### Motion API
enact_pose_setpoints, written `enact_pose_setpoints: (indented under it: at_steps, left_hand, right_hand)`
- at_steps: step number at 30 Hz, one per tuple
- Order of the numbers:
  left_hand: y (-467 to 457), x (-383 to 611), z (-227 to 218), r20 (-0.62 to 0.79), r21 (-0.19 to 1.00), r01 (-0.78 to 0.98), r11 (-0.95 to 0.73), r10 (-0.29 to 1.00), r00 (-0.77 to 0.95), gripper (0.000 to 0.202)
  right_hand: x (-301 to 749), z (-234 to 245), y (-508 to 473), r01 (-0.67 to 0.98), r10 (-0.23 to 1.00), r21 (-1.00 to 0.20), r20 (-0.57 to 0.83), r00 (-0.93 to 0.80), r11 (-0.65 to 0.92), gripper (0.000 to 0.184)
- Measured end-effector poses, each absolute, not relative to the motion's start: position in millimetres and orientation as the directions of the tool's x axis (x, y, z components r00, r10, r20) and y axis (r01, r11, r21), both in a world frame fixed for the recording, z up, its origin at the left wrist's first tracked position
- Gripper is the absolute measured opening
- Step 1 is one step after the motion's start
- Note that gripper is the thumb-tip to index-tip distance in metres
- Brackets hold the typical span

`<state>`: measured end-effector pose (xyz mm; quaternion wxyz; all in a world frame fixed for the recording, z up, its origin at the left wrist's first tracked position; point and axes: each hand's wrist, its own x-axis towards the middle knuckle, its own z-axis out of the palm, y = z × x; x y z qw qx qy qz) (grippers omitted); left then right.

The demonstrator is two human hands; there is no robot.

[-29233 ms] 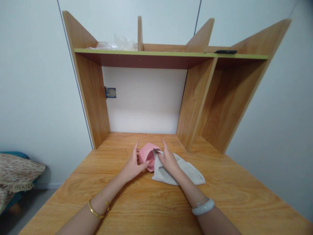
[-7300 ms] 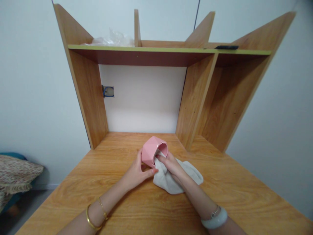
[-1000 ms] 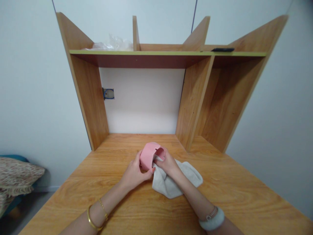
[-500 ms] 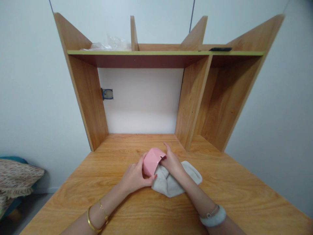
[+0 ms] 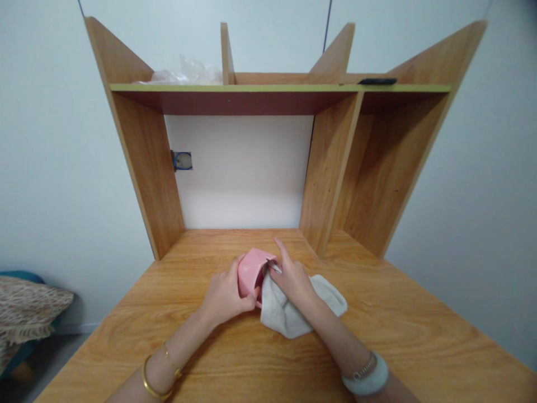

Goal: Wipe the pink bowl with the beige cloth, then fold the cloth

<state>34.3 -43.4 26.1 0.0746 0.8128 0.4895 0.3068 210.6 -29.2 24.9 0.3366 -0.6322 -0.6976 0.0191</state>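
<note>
While the left hand (image 5: 224, 298) grips the pink faceted pot (image 5: 250, 268) over the worktop (image 5: 163, 305), mouth turned rightward seemingly for access, the right hand (image 5: 296, 281) pinches the grey cloth (image 5: 277, 314) at its rim.

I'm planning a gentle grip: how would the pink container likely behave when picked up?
The pink container is probably stiff, its facets looking crisp in the left hand. Its smooth surface may be slippery. Those flat facets should hinder rolling.
</note>
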Motion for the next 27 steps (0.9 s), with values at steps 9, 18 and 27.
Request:
enact_pose_setpoints:
  at_steps: [9,18,27]
  left_hand:
    - [-47,37,26,0.414,0.253,0.822,-0.510,0.825,0.385,0.077]
    - [-50,40,26,0.431,0.239,0.790,-0.565,0.790,0.435,0.080]
    - [-46,35,25,0.459,0.306,0.726,-0.616,0.763,0.455,0.081]
  right_hand:
    - [215,24,-25,0.886,0.930,-0.433,0.367,0.008,0.164,0.075]
    - [215,26,-31,0.939,0.888,-0.295,0.459,-0.020,0.174,0.080]
    - [223,23,-32,0.888,0.812,-0.218,0.532,-0.240,0.405,0.074]
